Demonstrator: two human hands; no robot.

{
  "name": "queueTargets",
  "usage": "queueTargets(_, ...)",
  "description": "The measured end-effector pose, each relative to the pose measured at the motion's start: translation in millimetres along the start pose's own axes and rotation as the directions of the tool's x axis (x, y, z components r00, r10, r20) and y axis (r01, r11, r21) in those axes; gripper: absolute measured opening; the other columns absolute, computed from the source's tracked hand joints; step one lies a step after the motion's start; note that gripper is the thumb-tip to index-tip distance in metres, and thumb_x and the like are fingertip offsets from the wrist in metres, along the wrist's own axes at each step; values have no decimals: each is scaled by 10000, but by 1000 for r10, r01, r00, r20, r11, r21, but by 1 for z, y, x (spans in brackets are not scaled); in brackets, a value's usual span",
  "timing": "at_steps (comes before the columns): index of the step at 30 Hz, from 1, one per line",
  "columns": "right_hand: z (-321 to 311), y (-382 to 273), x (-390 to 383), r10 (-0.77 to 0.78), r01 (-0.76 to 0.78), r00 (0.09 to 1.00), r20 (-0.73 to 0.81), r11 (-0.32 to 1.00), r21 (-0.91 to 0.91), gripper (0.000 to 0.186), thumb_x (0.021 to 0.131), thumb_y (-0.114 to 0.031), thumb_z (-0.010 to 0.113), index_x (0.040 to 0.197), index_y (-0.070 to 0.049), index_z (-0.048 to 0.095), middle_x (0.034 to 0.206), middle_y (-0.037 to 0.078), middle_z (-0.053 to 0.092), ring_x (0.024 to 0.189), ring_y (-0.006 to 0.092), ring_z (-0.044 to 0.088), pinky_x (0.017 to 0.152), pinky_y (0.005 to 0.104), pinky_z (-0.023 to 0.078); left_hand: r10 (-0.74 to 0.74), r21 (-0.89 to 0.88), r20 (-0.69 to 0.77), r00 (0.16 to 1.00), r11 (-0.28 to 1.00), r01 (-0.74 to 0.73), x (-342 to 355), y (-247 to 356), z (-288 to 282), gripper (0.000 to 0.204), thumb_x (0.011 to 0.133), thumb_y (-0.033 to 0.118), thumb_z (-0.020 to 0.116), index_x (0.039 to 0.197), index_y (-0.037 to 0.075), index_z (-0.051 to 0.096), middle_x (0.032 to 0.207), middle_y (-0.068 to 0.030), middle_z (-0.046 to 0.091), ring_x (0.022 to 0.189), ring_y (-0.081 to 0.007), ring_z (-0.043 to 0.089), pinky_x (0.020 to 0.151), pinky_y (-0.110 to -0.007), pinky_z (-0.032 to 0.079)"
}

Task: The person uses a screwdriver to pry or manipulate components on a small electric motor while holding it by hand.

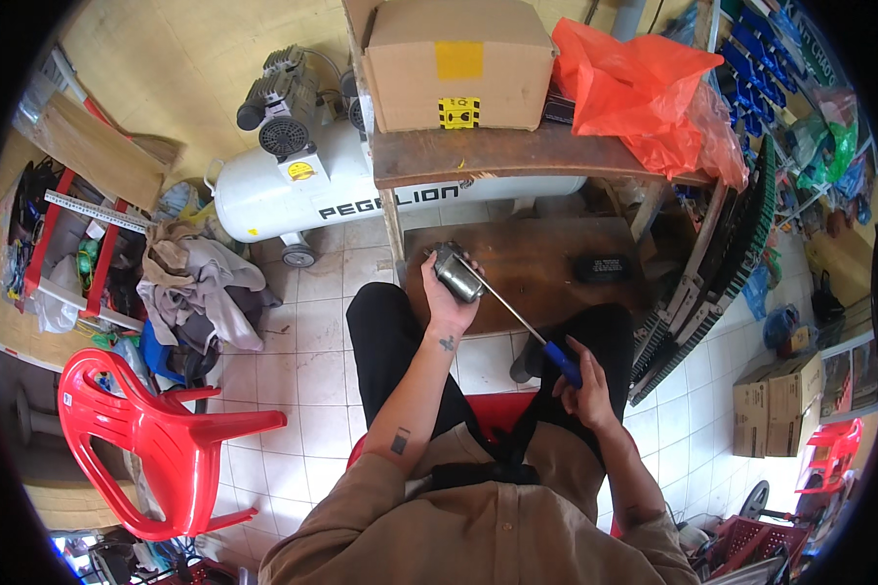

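My left hand (451, 300) is closed around a small metal cylinder (458, 275), which looks like an electric motor, held above the low wooden shelf. In my right hand (595, 385) is a long screwdriver (562, 363) with a blue handle. Its thin shaft runs up and to the left, and its tip meets the cylinder near my left fingers; the exact contact point is too small to make out. Both forearms come up over my lap, where I sit on a red seat.
Ahead stands a wooden bench (517, 156) bearing a cardboard box (458, 78) and an orange plastic bag (634, 88). A black object (600, 268) lies on its lower shelf (429, 244). Behind is a white air compressor (263, 195). A red plastic chair (180, 439) is at left, cartons (780, 405) at right.
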State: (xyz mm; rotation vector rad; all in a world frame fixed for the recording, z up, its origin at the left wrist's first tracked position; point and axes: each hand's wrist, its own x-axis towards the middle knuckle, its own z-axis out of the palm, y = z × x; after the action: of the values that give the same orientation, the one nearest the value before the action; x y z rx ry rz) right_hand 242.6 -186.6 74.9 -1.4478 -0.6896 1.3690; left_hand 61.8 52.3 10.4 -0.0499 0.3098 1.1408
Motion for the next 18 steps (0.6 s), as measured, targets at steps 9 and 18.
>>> queueTargets(9, 6, 8, 9, -255, 261, 943, -214, 965, -3, 445, 893, 9, 717, 1302, -49, 551, 967, 17, 591, 788, 65, 541, 655, 194, 443, 0, -35, -25, 1000, 999, 0, 0, 5, 2, 375, 894, 434, 623, 1004, 76, 629, 878, -88, 654, 789, -244, 611, 819, -372, 526)
queueTargets(18, 9, 22, 13, -222, 238, 949, -226, 970, 49, 343, 869, 28, 728, 1194, -3, 622, 1029, 50, 631, 768, 72, 561, 640, 192, 452, 2, 19, 9, 1000, 1000, -2, -4, -1, 3, 404, 903, 433, 611, 1035, 51, 620, 892, -101, 650, 801, -239, 598, 803, -354, 513)
